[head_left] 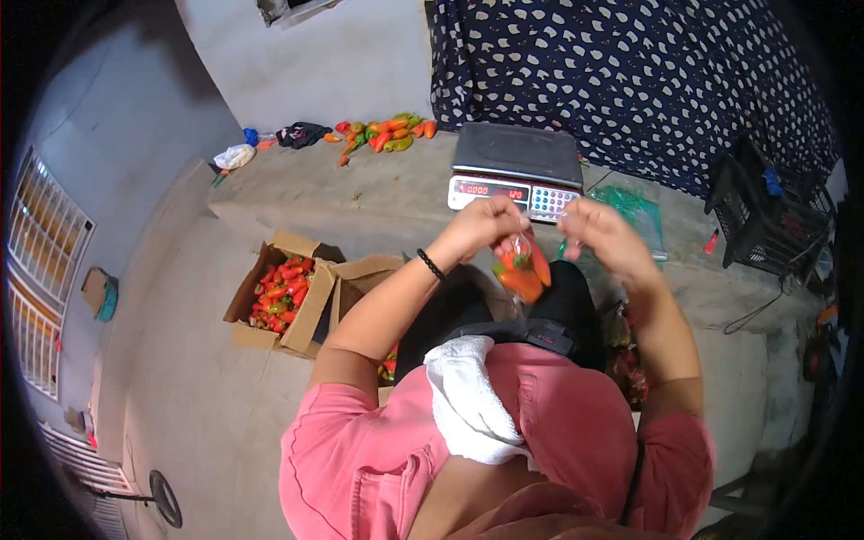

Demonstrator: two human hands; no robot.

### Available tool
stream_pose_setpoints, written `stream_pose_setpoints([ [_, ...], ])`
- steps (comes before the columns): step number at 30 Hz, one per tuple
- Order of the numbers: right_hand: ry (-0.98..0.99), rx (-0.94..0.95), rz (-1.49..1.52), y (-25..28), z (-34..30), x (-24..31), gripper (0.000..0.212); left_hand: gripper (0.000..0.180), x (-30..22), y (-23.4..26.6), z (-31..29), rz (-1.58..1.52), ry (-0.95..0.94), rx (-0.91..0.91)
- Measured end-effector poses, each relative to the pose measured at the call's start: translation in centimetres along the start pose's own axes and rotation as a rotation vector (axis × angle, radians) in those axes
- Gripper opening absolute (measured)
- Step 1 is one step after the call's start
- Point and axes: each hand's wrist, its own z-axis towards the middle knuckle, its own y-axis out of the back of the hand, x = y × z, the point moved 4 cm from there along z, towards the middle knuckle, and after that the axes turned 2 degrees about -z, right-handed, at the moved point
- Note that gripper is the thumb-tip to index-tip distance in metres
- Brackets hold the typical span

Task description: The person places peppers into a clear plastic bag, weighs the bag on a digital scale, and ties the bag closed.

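Observation:
A clear plastic bag of orange and red peppers (pixel 522 274) hangs over my lap. My left hand (pixel 490 227) is closed in a pinch on its gathered top. Just to the right, my right hand (pixel 596 232) has its fingers curled together, and a thin stretch of clear plastic seems to run to it from the bag's top. Beyond both hands a digital scale (pixel 517 155) with a dark platform and a lit red display stands on the concrete ledge, with nothing on its platform. Green plastic bags (pixel 634 214) lie beside the scale, near my right hand.
Loose peppers (pixel 387 133) are heaped at the back of the ledge (pixel 315 187). A cardboard box of red peppers (pixel 286 292) stands on the floor to my left. More peppers (pixel 625 364) sit low by my right leg. A black crate (pixel 769 202) is at the far right.

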Motion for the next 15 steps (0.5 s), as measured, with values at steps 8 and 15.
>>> stream_pose_setpoints([
  [8, 0.023, 0.710, 1.328, -10.5, -2.7, -1.4, 0.026, 0.008, -6.9, -2.7, -1.1, -0.425, -0.180, 0.247],
  [15, -0.023, 0.420, 1.040, -8.9, -2.3, 2.1, 0.024, 0.007, -10.4, -0.9, -6.5, 0.479, -0.340, 0.303],
])
